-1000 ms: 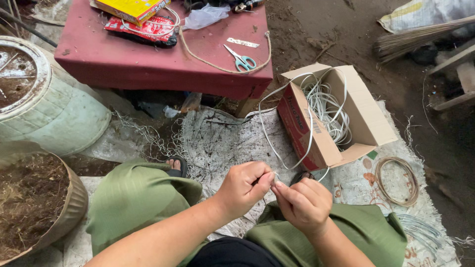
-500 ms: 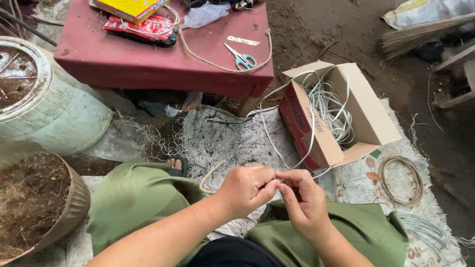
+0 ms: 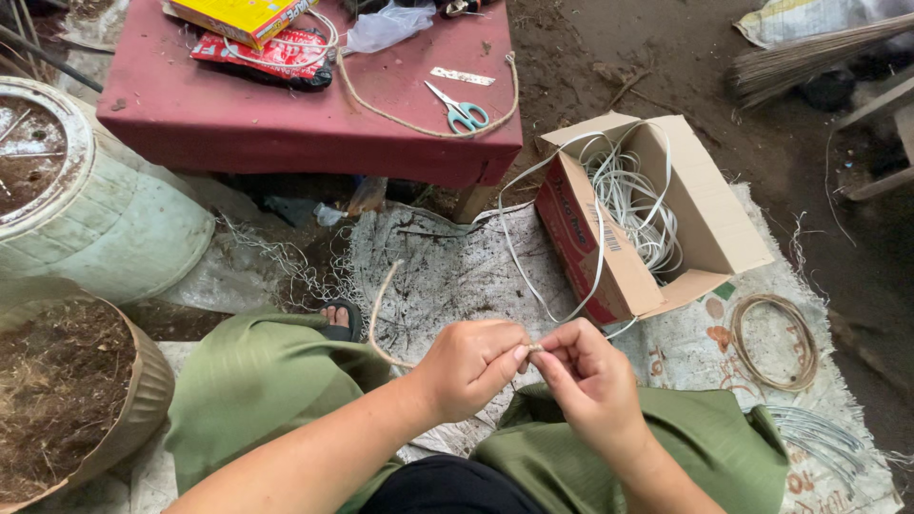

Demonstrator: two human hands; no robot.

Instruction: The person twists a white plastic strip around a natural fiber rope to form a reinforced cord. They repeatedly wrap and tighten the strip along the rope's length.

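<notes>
Fingers [image 3: 522, 350] of both hands pinch a tan cord [image 3: 377, 314], its end hidden between them.

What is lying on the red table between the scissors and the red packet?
In the head view, a loop of tan cord runs across the red table between the scissors and the red packet; otherwise bare tabletop.

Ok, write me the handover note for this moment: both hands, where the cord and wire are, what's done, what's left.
Left hand and right hand: both pinch a tan cord between fingertips over the lap; its free end curls up to the left.
White wire spills from the open cardboard box toward the hands.
Scissors lie on the red table.
Done: one coil lies on the mat.
Left: the cord in hand is not yet finished.
</notes>
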